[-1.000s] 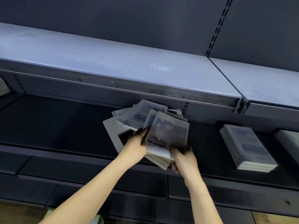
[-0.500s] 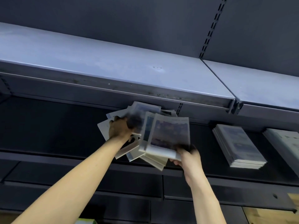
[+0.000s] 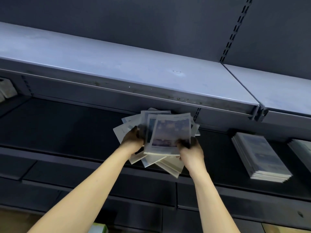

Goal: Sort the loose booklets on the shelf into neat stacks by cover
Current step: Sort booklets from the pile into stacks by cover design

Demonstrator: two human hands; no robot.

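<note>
A fanned, untidy pile of booklets (image 3: 170,132) with pale covers and a bluish picture lies at the middle of the dark lower shelf (image 3: 67,132). My left hand (image 3: 133,137) grips the pile's left side, fingers curled over several booklets. My right hand (image 3: 190,151) grips the lower right corner of the top booklets, which are lifted and tilted toward me. To the right, a neat stack of booklets (image 3: 260,158) with a bluish cover lies on the same shelf. Another stack (image 3: 303,152) shows partly at the right edge.
A grey upper shelf (image 3: 117,68) overhangs the pile closely. The back panel has slotted uprights (image 3: 234,29). A pale object (image 3: 6,89) sits at the far left under the upper shelf. Dark shelf fronts run below my arms.
My left hand slid back from the far booklets to the pile's left edge. The top booklets in my right hand came more square over the pile. The view shifted slightly left.
</note>
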